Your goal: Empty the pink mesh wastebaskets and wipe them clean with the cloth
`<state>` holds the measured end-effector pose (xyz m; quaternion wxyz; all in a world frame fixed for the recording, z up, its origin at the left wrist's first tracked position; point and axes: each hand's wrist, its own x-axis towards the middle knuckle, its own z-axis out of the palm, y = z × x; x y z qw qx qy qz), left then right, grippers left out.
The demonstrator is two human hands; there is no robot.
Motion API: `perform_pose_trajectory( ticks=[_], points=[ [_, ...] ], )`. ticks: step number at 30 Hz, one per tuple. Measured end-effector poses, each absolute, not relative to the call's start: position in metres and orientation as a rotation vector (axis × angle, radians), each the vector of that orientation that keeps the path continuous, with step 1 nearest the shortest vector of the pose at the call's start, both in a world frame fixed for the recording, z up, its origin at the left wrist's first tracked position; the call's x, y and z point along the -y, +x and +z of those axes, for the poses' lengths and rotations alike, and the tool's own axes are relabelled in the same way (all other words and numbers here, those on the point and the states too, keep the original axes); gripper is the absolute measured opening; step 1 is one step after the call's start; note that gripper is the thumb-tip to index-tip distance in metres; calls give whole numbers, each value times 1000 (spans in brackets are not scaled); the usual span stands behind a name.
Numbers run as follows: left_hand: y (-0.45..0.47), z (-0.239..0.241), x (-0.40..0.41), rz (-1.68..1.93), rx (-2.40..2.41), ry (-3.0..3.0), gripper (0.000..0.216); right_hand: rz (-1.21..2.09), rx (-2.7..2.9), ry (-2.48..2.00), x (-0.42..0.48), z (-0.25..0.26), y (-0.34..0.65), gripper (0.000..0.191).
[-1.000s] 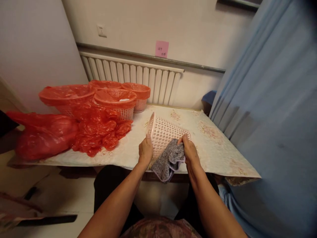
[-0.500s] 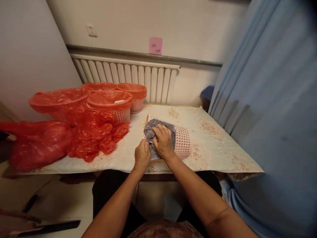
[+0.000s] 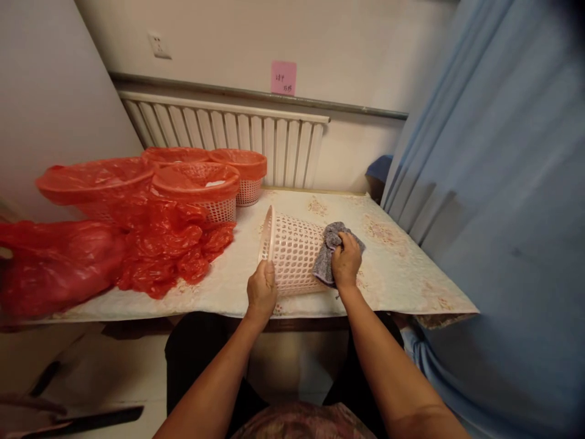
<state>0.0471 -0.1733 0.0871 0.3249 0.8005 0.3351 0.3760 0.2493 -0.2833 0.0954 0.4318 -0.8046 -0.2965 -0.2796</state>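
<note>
A pale pink perforated wastebasket (image 3: 295, 253) lies on its side on the table, its mouth toward the left. My left hand (image 3: 262, 289) is closed on the near part of its rim, thumb on the outside. In my right hand (image 3: 347, 261) is a bunched grey cloth (image 3: 326, 259), pressed against the basket's base end at the right. The cloth covers most of that end, and part of it sticks out past my fingers.
Several baskets lined with red plastic bags (image 3: 196, 183) stand at the table's back left. Crumpled red bags (image 3: 169, 250) lie in front of them. A radiator (image 3: 219, 131) runs along the wall; a blue curtain (image 3: 457, 201) hangs at the right. The table (image 3: 397, 274) has a floral cover.
My right hand has slid the cloth rightward along the basket, from near the rim to the base end. My left hand stays at the rim.
</note>
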Motion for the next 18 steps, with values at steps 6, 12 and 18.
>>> perform_pose_trajectory(
  ticks=[6, 12, 18],
  points=[
    [44, 83, 170, 1014, -831, 2149, 30, -624, 1029, -1744, 254, 112, 154, 42],
    [38, 74, 173, 1052, -816, 2142, 30, -554, 1243, -1694, 224, 143, 125, 45],
    [34, 54, 183, 1120, -742, 2101, 30, -487, 1218, -1827, 229, 150, 214, 41]
  ],
)
